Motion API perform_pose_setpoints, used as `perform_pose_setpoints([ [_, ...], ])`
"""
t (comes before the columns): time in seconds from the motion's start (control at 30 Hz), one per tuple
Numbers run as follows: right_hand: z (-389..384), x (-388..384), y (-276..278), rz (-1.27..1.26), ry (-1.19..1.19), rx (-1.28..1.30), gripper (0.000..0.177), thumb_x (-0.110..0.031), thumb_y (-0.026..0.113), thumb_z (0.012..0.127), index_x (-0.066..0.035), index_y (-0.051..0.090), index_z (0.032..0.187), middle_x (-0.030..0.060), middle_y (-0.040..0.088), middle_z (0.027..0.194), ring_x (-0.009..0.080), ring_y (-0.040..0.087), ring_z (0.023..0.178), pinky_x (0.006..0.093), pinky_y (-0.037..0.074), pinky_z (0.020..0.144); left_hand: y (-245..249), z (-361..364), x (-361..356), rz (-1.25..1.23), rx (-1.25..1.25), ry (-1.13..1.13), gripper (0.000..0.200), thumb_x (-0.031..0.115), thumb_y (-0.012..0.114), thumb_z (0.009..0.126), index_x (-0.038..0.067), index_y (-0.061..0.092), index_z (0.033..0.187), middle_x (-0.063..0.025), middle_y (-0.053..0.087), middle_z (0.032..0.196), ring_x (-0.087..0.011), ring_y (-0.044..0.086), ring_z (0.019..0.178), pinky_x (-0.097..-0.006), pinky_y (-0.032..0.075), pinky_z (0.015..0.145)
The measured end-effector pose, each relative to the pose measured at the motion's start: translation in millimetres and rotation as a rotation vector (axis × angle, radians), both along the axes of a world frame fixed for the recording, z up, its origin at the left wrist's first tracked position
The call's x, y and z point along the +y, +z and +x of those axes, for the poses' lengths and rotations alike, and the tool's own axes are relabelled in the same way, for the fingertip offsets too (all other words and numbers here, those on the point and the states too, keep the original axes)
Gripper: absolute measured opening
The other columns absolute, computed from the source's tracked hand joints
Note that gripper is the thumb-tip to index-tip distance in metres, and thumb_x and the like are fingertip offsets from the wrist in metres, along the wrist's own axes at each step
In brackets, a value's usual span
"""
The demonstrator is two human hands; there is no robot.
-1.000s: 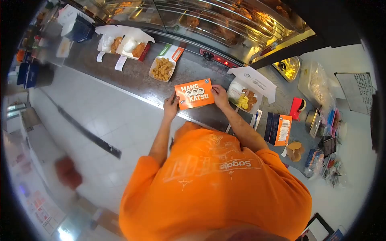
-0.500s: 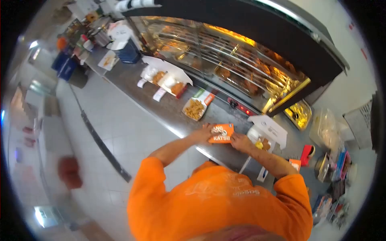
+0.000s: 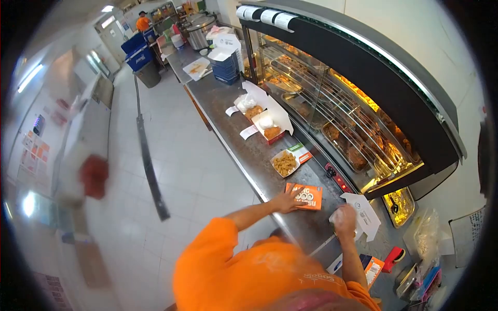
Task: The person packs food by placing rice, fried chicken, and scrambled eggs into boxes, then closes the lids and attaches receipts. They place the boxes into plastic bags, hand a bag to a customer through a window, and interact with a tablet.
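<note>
An orange takeaway box [image 3: 307, 197] with white lettering sits closed on the steel counter. My left hand [image 3: 284, 201] holds its left end, fingers against the lid and side. Just to the right, my right hand [image 3: 345, 222] is over an open takeaway box with a raised white lid [image 3: 366, 217]. Its fingers are curled, and what they grip is hidden. My hand covers most of the food in that box. Beyond the orange box is an open tray of fried pieces [image 3: 285, 163].
Two open boxes with fried food [image 3: 271, 132] and paper slips stand farther along the counter. A lit glass food warmer [image 3: 332, 98] lines the back. Stacked blue boxes [image 3: 225, 70] stand at the far end. A red tape dispenser [image 3: 392, 260] lies right. Another person [image 3: 142, 22] stands far off.
My right hand has left the orange box and moved right to the open white-lidded box. My left hand stays on the orange box. The camera view has swung left.
</note>
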State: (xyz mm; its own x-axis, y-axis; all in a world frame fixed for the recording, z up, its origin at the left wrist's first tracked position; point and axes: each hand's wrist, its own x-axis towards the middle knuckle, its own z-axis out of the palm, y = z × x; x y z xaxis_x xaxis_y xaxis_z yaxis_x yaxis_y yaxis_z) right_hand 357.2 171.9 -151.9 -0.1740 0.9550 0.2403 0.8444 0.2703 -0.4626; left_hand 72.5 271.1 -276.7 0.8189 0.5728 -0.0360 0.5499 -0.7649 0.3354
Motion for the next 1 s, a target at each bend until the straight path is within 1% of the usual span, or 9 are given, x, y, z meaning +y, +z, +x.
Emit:
perform_pose_setpoints([
  [0.07,36,-11,-16,0.318,-0.414,-0.150,0.031,-0.019,0.058,0.084,-0.003,0.058,0.110,0.0156,0.058,0.112,0.0355,0.049,0.111,0.0483,0.030,0.101,-7,11,-2,0.047,-0.079,0.100,0.047,0.041,0.053,0.087,0.037,0.044,0.133,-0.0170,0.009,0.152,-0.0523,0.012,0.134,-0.0726,0.023,0.097],
  [0.17,73,-27,-23,0.308,-0.588,-0.470,0.036,-0.022,0.059,0.084,-0.002,0.055,0.114,0.0167,0.056,0.114,0.0346,0.048,0.111,0.0492,0.029,0.101,1,43,-2,0.136,0.057,0.390,0.042,0.034,0.051,0.087,0.025,0.052,0.128,-0.0192,0.018,0.149,-0.0515,0.011,0.135,-0.0785,0.010,0.094],
  [0.3,93,-34,-7,0.118,-0.566,-0.075,0.039,-0.019,0.063,0.082,-0.005,0.055,0.117,0.0178,0.058,0.109,0.0340,0.055,0.101,0.0420,0.042,0.088,48,92,1,0.042,-0.026,0.483,0.050,0.039,0.047,0.088,0.007,0.049,0.127,-0.0208,0.029,0.144,-0.0405,0.018,0.137,-0.0739,0.001,0.100],
  [0.43,72,-53,-17,-0.090,-0.484,-0.226,0.023,-0.029,0.059,0.082,-0.011,0.068,0.094,0.0100,0.062,0.091,0.0295,0.057,0.086,0.0408,0.044,0.075,75,152,-2,-0.118,-0.543,0.392,0.040,0.035,0.049,0.089,0.007,0.050,0.117,-0.0182,0.045,0.126,-0.0356,0.038,0.123,-0.0618,0.019,0.102],
  [0.67,10,-120,-92,-0.068,-0.531,-0.308,0.040,-0.030,0.059,0.081,-0.008,0.059,0.114,0.0237,0.038,0.135,0.0394,0.037,0.124,0.0481,0.029,0.104,14,198,-53,-0.056,-0.136,0.251,0.056,0.035,0.047,0.092,0.006,0.034,0.138,-0.0138,0.043,0.136,-0.0303,0.035,0.129,-0.0531,0.022,0.105],
  [0.73,19,-116,-110,-0.162,-0.645,0.050,0.044,-0.025,0.058,0.082,-0.006,0.056,0.121,0.0234,0.020,0.147,0.0417,0.025,0.133,0.0493,0.019,0.110,5,193,-61,-0.022,-0.175,0.270,0.063,0.036,0.048,0.092,0.003,0.027,0.141,-0.0138,0.046,0.136,-0.0304,0.037,0.129,-0.0535,0.021,0.105],
  [0.8,30,-104,-128,0.047,-0.857,0.156,0.045,-0.022,0.056,0.083,-0.003,0.053,0.124,0.0252,0.034,0.140,0.0428,0.036,0.126,0.0477,0.028,0.106,8,192,-62,-0.600,-0.139,0.397,0.063,0.038,0.049,0.092,0.002,0.029,0.140,-0.0150,0.055,0.125,-0.0316,0.046,0.122,-0.0538,0.020,0.105],
  [0.87,49,-96,-156,-0.054,-1.103,0.820,0.044,-0.024,0.056,0.085,0.000,0.054,0.121,0.0247,0.054,0.122,0.0380,0.050,0.115,0.0422,0.038,0.098,-20,186,-62,-0.570,-0.198,0.363,0.061,0.039,0.051,0.090,0.001,0.036,0.135,-0.0151,0.061,0.115,-0.0327,0.053,0.113,-0.0535,0.018,0.105],
  [1.0,85,-89,-174,0.006,-0.970,0.765,0.039,-0.024,0.055,0.089,0.003,0.057,0.118,0.0121,0.066,0.100,0.0176,0.062,0.093,0.0294,0.046,0.085,-68,182,-47,-0.688,-0.538,0.377,0.061,0.045,0.060,0.085,-0.001,0.047,0.123,-0.0169,0.062,0.110,-0.0290,0.057,0.107,-0.0432,0.033,0.098],
])
